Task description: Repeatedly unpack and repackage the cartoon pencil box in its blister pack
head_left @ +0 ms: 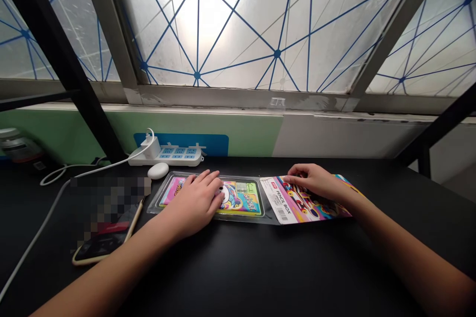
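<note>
A colourful pencil box (241, 198) lies in a clear plastic blister tray (156, 203) on the black table (260, 267). My left hand (197, 200) rests flat on the box with its fingers spread, open. To the right lies the printed card backing (293, 205) marked "PENCIL BOX". My right hand (316, 181) lies on that card with the fingers curled down onto its far edge; whether they pinch the card I cannot make out.
A white power strip (174, 154) with a plugged charger and a white cable (55, 173) sits at the back. A white oval case (158, 170) lies beside it. A phone (98, 247) and a pencil lie at the left. A black frame post (67, 69) rises left.
</note>
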A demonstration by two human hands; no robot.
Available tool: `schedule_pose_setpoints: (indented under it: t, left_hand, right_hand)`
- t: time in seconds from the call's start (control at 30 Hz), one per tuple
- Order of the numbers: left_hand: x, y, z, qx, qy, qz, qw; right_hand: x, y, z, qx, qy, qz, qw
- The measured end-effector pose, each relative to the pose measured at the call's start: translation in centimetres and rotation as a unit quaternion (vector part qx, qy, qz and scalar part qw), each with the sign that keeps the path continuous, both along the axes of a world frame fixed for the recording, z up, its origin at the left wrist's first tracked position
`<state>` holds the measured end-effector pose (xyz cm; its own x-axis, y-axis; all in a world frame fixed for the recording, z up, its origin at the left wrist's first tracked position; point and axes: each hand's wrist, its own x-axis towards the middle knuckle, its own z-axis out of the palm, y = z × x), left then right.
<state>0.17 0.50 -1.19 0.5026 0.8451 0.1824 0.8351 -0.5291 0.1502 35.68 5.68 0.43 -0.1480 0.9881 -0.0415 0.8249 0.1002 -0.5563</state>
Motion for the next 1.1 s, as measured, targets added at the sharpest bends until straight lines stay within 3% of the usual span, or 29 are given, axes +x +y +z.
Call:
schedule_pose_setpoints:
  t: [0.13,0.33,0.57,0.67,0.77,0.83,0.97,1.1]
  left_hand:
    - [0.1,-0.1,0.1,-0.009,0.002,0.007,1.000]
    - [0.6,-0.6,-0.1,-0.020,-0.028,0.019,0.999]
    - [1.7,-1.7,-0.2,-0.061,-0.165,0.020,0.984]
    - [2.4,-2.4,0.3,-0.125,-0.329,0.014,0.936]
    - [2.8,-2.7,0.9,-0.182,-0.527,0.019,0.830]
    - [2.8,-2.5,1.3,-0.158,-0.611,0.028,0.775]
    - [1.5,-1.1,1.9,-0.058,-0.661,0.048,0.747]
    - [-0.2,1.1,1.4,-0.053,-0.694,0.131,0.706]
  right_hand:
    - [-0.7,-0.4,0.3,0.012,0.006,-0.012,1.000]
    - [-2.7,-1.2,-0.9,0.017,0.013,-0.019,1.000]
    - [-4.9,-2.3,-1.9,0.004,0.036,-0.005,0.999]
    - [-5.1,-2.5,-1.9,0.000,0.037,0.002,0.999]
    - [-4.7,-2.2,-1.9,-0.007,0.034,0.008,0.999]
    - [-4.0,-1.7,-1.8,-0.017,0.033,0.015,0.999]
    - [-2.4,-0.9,-1.4,-0.041,0.031,0.034,0.998]
    - [-1.1,-0.6,-0.6,-0.069,0.035,0.062,0.995]
